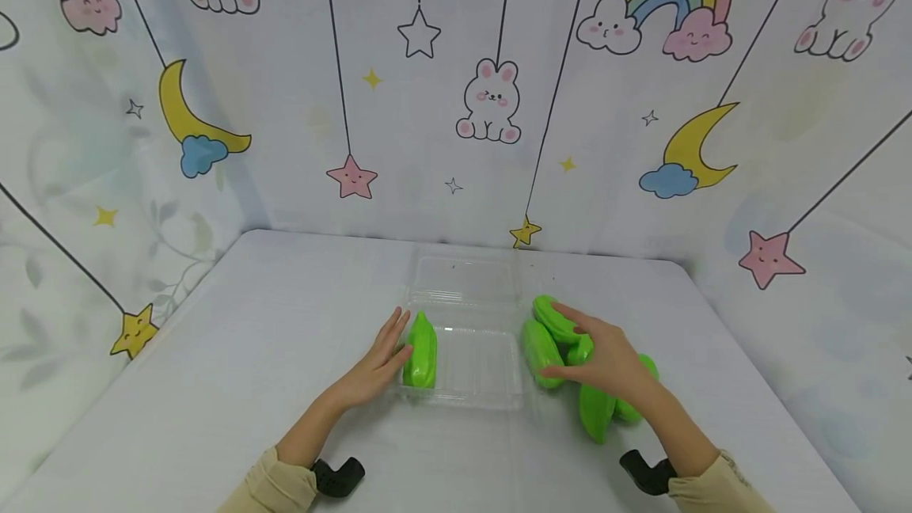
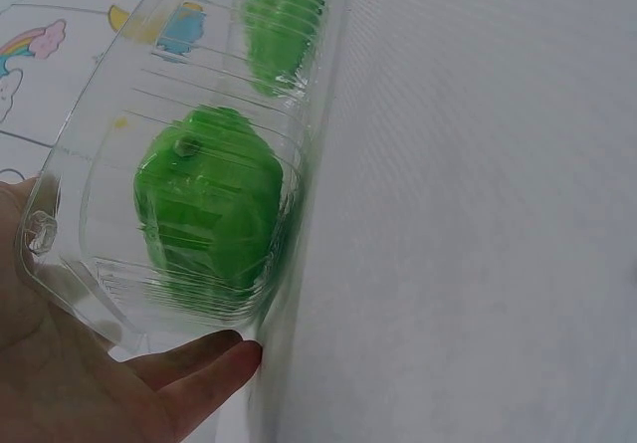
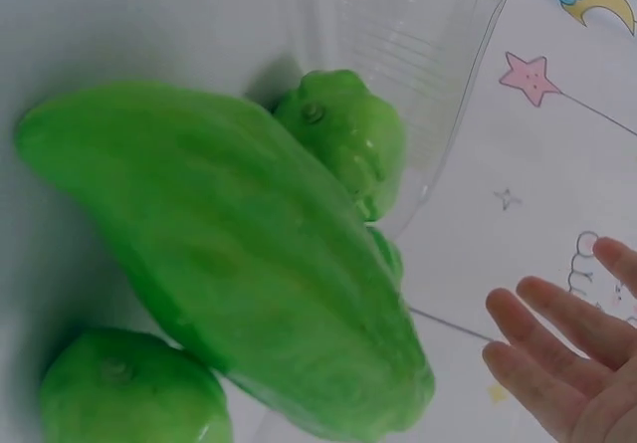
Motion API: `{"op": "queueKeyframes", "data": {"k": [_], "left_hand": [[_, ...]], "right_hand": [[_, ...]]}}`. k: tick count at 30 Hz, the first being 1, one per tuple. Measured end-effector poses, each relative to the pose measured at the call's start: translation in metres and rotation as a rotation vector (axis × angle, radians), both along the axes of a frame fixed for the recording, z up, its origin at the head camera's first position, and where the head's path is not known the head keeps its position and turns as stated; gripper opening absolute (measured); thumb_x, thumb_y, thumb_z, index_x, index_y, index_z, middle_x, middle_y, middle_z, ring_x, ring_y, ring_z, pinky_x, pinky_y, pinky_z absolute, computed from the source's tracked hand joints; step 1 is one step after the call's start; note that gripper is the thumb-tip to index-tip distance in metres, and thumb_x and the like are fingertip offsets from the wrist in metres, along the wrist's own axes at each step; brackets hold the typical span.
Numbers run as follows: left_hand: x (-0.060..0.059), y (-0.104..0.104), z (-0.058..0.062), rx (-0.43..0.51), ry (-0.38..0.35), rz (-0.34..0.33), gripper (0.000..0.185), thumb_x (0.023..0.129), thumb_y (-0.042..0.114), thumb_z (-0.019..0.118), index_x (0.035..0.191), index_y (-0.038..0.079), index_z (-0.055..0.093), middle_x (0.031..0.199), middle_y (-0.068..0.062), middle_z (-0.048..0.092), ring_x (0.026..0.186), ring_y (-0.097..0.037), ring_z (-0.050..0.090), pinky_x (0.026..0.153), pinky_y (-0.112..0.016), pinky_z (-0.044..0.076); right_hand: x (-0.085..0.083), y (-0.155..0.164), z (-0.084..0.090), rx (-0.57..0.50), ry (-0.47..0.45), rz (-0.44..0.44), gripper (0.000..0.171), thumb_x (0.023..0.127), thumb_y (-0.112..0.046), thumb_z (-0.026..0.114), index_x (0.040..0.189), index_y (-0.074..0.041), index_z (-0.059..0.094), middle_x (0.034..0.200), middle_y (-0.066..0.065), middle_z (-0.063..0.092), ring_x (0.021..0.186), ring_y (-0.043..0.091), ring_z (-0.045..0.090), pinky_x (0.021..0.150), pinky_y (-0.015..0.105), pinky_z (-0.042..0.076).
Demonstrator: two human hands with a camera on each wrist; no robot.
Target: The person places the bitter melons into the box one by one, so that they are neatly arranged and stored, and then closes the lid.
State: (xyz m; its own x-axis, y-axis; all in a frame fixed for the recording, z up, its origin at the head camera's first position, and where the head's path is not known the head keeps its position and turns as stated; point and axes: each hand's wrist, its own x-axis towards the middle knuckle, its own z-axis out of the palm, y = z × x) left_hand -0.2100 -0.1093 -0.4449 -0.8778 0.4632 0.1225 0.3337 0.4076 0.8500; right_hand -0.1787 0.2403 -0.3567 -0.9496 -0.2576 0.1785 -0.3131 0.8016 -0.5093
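Observation:
A hinged clear plastic container (image 1: 477, 400) lies with its lid (image 1: 465, 279) folded back. One glossy green fruit (image 1: 422, 355), ridged and papaya-shaped, lies lengthwise along the left side of its tray. My left hand (image 1: 374, 366) rests at the tray's left wall, fingers extended; in the left wrist view its fingertips (image 2: 214, 368) are right by the container's corner. Over the pile of similar green fruits to the right, my right hand (image 1: 602, 359) hovers with thumb and fingers spread around a fruit (image 1: 541, 355). The right wrist view shows a large pointed fruit (image 3: 229, 244) beneath it.
More green fruits (image 1: 597, 414) lie loose on the white table (image 1: 285, 355), right of the container. Black wrist mounts (image 1: 338, 477) sit on both forearms. A printed cloth backdrop (image 1: 456, 101) rises behind the table and at both sides.

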Motion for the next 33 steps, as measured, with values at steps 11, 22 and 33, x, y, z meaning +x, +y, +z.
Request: {"op": "queueKeyframes", "data": {"k": [11, 22, 33], "left_hand": [[-0.001, 0.001, -0.001, 0.006, -0.001, -0.001, 0.06, 0.1, 0.031, 0.033, 0.148, 0.012, 0.003, 0.152, -0.011, -0.009, 0.137, -0.031, -0.006, 0.104, -0.059, 0.01], [0.0, 0.001, -0.001, 0.009, 0.004, 0.005, 0.06, 0.1, 0.032, 0.034, 0.148, 0.013, 0.004, 0.152, -0.01, -0.008, 0.137, -0.031, -0.005, 0.104, -0.059, 0.01], [0.0, 0.0, -0.001, 0.013, 0.001, 0.011, 0.06, 0.1, 0.032, 0.034, 0.148, 0.013, 0.004, 0.152, -0.011, -0.008, 0.137, -0.031, -0.004, 0.104, -0.059, 0.011]], "right_hand": [[0.012, 0.015, 0.003, 0.015, 0.003, -0.029, 0.092, 0.062, -0.057, 0.076, 0.139, -0.02, 0.041, 0.132, 0.015, 0.048, 0.11, 0.035, 0.051, 0.081, 0.057, 0.042], [0.018, 0.034, -0.007, 0.013, 0.022, -0.058, 0.093, 0.061, -0.057, 0.076, 0.138, -0.019, 0.041, 0.133, 0.013, 0.047, 0.11, 0.036, 0.05, 0.083, 0.057, 0.041], [0.023, 0.044, -0.014, 0.05, 0.02, -0.073, 0.095, 0.061, -0.056, 0.077, 0.139, -0.013, 0.041, 0.132, 0.019, 0.046, 0.11, 0.04, 0.048, 0.082, 0.058, 0.041]]}}
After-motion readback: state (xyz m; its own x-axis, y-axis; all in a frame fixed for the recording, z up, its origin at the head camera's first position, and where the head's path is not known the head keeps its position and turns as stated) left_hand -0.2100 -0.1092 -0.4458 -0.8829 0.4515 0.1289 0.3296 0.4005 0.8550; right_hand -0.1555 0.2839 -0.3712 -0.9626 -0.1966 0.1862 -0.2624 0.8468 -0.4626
